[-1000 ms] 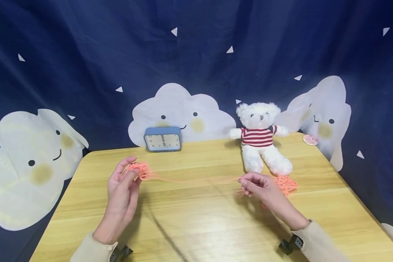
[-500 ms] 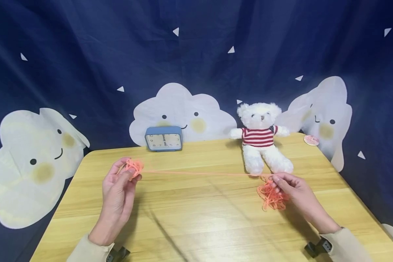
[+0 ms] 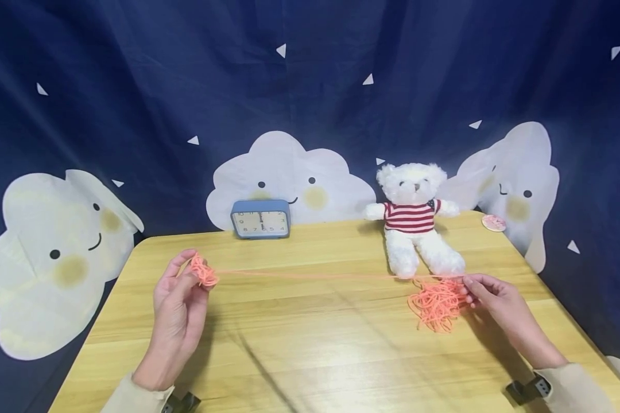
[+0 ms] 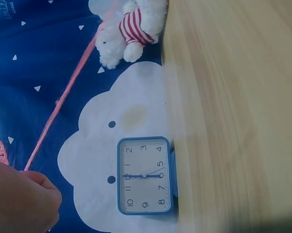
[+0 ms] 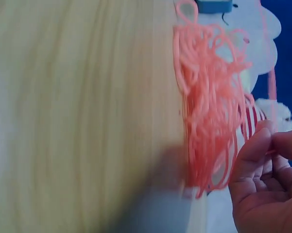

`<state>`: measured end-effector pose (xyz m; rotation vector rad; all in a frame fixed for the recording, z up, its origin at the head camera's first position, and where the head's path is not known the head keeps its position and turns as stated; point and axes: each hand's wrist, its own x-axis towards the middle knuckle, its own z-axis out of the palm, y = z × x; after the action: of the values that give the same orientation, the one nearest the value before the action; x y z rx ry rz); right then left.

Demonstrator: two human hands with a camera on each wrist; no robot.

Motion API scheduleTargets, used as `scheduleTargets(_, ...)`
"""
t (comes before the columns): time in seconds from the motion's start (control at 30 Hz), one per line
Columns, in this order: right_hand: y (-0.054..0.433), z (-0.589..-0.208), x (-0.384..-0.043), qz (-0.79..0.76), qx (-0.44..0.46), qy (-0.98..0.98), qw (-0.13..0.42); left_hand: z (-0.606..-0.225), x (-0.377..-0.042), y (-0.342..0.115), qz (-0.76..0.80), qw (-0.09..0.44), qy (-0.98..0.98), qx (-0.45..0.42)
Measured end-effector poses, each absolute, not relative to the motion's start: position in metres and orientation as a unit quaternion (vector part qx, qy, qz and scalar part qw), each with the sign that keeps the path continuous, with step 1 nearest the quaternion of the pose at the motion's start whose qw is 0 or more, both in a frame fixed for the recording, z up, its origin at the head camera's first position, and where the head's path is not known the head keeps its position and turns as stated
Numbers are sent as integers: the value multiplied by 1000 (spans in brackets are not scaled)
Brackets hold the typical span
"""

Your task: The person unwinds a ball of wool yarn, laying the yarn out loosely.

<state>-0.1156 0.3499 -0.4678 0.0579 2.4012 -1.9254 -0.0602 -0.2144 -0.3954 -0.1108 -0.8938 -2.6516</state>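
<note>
My left hand holds a small bundle of coral yarn between thumb and fingers, at the left of the table. From it a strand of yarn runs across to my right hand, nearly straight. The right thumb and forefinger pinch that strand, as the right wrist view shows. Beside the right fingers is a larger loose tangle of coral yarn, in front of the teddy bear's feet. In the right wrist view this tangle hangs in many loops next to the hand.
A white teddy bear in a striped shirt sits at the back right of the wooden table. A blue clock stands at the back left. A small round pink item lies near the back right corner, before a dark blue curtain.
My right hand has moved right, drawing out the strand between the hands. The left hand has shifted slightly left. The larger tangle shows more fully beside the right fingers.
</note>
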Motion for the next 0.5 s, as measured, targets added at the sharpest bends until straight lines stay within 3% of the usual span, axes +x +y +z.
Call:
scheduleTargets(0.33, 374, -469, -123, -514, 46, 856, 44, -394, -61, -218, -919, 168, -356, -21)
scheduleTargets(0.5, 376, -472, -126, -480, 25, 874, 77, -393, -63, -218, -912, 171, -373, -11)
